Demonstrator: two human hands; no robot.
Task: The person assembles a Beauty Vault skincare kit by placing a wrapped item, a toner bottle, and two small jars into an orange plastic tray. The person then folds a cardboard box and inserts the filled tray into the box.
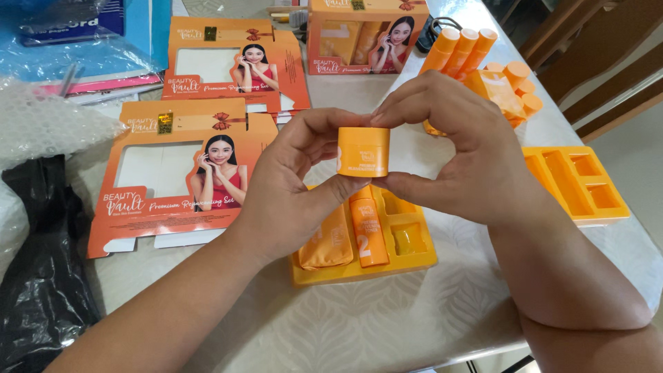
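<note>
Head view, read left to right. A black plastic bag (38,276) hangs over the tabletop's (387,324) left edge, with bubble wrap (41,124) behind it. Just inward lies a flat orange carton (173,183) with a cut-out window; a 2nd flat carton (235,65) lies beyond it toward the far edge, and an assembled carton (366,34) stands near the far edge at centre.

The left hand (290,186) and the right hand (449,148) meet above the middle of the tabletop. Both are closed on a small orange jar (363,152): thumbs press its base, fingertips pinch its lid from either side. The jar is lifted clear of the surface, upright, directly above an orange moulded tray (414,259).

This tray sits toward the near edge. It carries a flat orange pouch (326,245) in its left compartment and an orange tube (368,231) beside it; the 2 right-hand wells stand unfilled under the jar.

Right of the hands, 3 orange bottles (459,48) and several loose orange jars (514,86) cluster toward the far right corner. A 2nd moulded tray (577,183) lies at the right edge, slightly overhanging it.

Bare tabletop runs along the near edge, between the forearms and in front of the filled tray. A narrower gap separates the flat carton from the left hand.
</note>
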